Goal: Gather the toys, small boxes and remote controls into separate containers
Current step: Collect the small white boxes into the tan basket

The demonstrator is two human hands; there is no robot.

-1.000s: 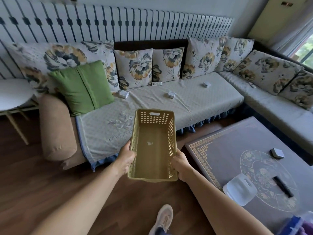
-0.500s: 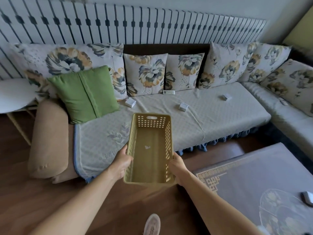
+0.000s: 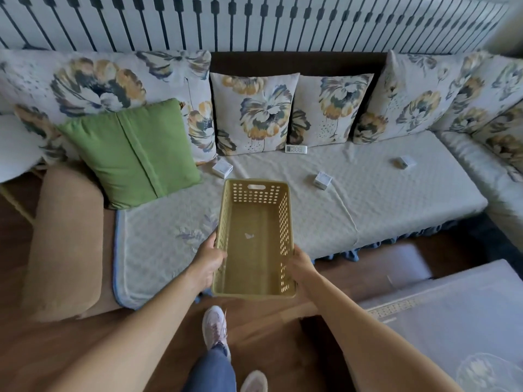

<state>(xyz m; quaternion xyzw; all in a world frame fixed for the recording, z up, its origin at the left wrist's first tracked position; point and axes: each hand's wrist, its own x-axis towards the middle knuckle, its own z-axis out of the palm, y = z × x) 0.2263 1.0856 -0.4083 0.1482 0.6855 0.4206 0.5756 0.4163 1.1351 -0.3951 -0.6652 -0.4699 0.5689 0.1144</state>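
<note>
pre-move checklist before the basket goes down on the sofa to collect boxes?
1. Both hands hold the basket: left hand, right hand on the long sides. Ok.
2. Basket nearly empty: only a small white scrap on its floor. Ok.
3. Bare sofa cover under the basket. Ok.
4. Three small boxes visible. Ok.
5. White remote lies apart from the boxes. Ok.
6. Items hidden behind the green cushion. Cannot tell.
</note>
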